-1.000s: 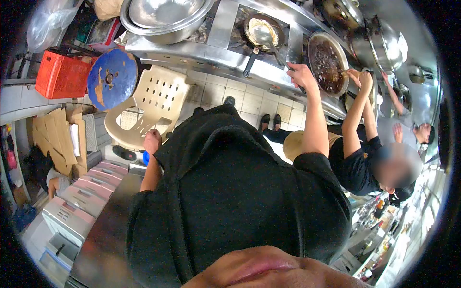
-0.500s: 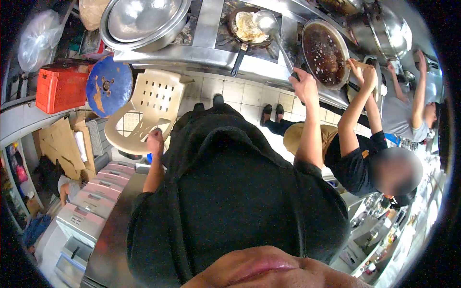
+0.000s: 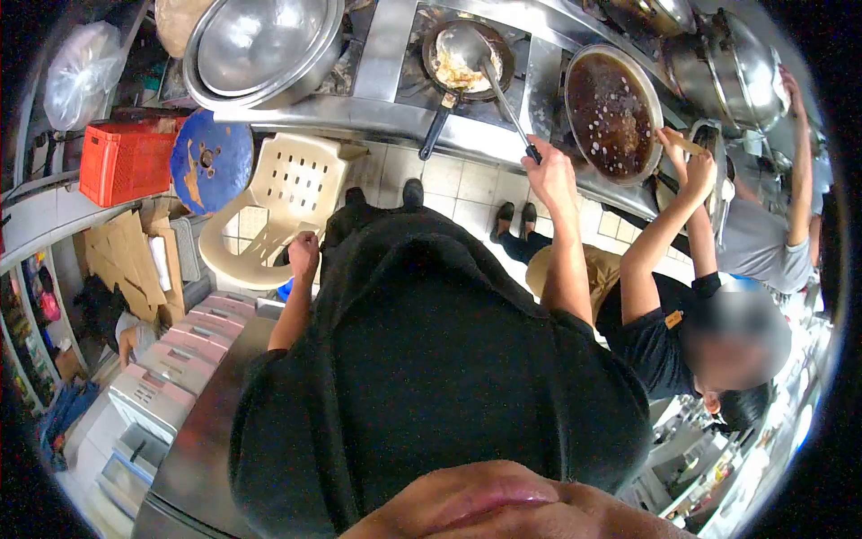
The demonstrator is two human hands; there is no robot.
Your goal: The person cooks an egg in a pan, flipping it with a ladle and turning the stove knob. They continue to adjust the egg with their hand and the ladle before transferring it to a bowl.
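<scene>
My right hand [image 3: 551, 172] is wrapped round the black handle of a metal ladle [image 3: 512, 110]. The ladle's bowl rests over yellow-white egg-like food [image 3: 456, 72] in a small dark frying pan [image 3: 496, 56] on the stove. The pan's dark handle [image 3: 436, 130] points toward me with no hand on it. My left hand [image 3: 305, 251] is closed at my left side, near the arm of a beige plastic chair [image 3: 285, 175]; whether it holds anything is too small to tell.
A large pot of brown liquid [image 3: 613, 115] stands right of the pan. Beside it, a co-worker [image 3: 664, 296] reaches over the stove. Metal bowls [image 3: 262, 49] sit at left, above a blue round seat [image 3: 213, 162] and red crate [image 3: 127, 163]. Another person [image 3: 763, 238] is farther right.
The ladle's bowl has moved left and down onto the food in the pan, and my right hand has shifted slightly left. The food looks more gathered under the ladle.
</scene>
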